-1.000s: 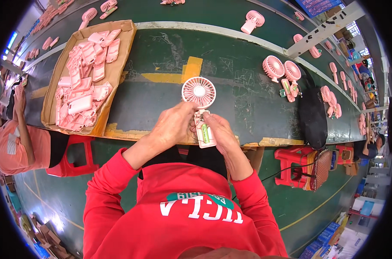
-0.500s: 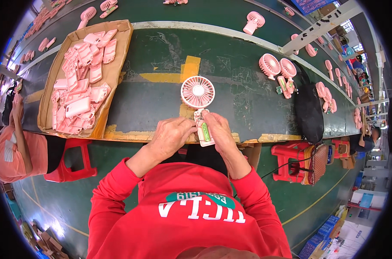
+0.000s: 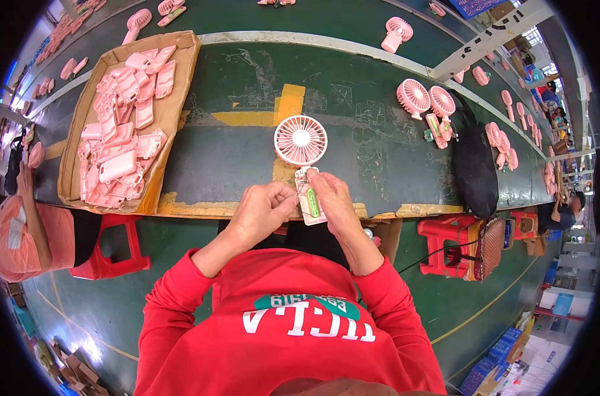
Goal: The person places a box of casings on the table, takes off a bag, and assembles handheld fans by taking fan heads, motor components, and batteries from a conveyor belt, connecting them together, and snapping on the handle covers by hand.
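A pink handheld fan [image 3: 301, 140] lies at the table's front edge, its round grille pointing away from me. The handle is uncovered and shows a green battery [image 3: 312, 202] and thin wires. My right hand [image 3: 333, 200] is closed around the right side of this handle, thumb near its top. On the left side, my left hand [image 3: 265, 210] has thumb and forefinger pinched together beside the wires. Whatever sits in that pinch is too small to make out.
A cardboard tray [image 3: 174, 142] of pink plastic shells stands at the left. Two pink fans [image 3: 413, 98] with exposed handles lie to the right, beside a black bag [image 3: 473, 173]. Beyond a metal rail, more fans rest on a green surface. Red stools [image 3: 438, 245] flank me; a co-worker [image 3: 32, 231] sits left.
My left hand has drawn slightly back from the handle, fingertips still pinched. The held fan has shifted a little left. Fans beyond the rail have moved slightly right.
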The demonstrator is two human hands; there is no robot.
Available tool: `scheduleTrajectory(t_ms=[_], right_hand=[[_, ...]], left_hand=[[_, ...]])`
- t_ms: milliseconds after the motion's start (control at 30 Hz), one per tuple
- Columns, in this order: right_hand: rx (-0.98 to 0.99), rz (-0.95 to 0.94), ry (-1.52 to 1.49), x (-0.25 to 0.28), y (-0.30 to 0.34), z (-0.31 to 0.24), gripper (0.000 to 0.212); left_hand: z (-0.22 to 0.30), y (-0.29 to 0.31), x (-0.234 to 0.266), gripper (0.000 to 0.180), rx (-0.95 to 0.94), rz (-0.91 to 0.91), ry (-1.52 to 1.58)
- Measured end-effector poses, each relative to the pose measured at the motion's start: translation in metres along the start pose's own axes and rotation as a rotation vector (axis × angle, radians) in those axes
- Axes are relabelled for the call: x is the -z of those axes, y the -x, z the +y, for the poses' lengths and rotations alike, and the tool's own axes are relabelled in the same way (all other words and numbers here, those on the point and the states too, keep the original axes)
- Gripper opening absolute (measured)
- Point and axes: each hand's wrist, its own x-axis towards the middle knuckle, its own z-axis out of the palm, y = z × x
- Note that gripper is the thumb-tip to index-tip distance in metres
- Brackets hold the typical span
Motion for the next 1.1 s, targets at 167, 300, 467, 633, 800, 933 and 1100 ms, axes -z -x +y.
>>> scheduleTrajectory(t_ms=[167,300,467,633,800,933,1100], right_hand=[[0.026,0.01,0.018,0.005,-0.002,0.005,0.032],[0.033,0.016,0.033,0.008,-0.004,0.008,0.03],[0.025,0.029,0.02,0.004,-0.004,0.004,0.033],[0.038,-0.061,-0.008,-0.002,-0.005,0.008,0.031],[0.113,0.089,-0.07,0.005,-0.002,0.015,0.028],[0.136,0.091,-0.048,0.013,-0.003,0.017,0.027],[0.035,0.019,-0.14,0.006,0.004,0.008,0.029]], left_hand=[[-0.006,-0.012,-0.012,0.012,-0.437,0.182,-0.2],[-0.005,-0.018,-0.019,0.011,-0.527,0.246,-0.278],[-0.01,-0.026,-0.016,0.013,-0.677,0.306,-0.348],[-0.008,-0.017,-0.016,0.013,-0.712,0.4,-0.448],[-0.008,-0.017,-0.03,0.013,-0.811,0.395,-0.556],[-0.005,-0.007,-0.032,0.015,-0.773,0.356,-0.641],[0.01,-0.002,0.07,0.019,-0.773,0.497,-0.883]])
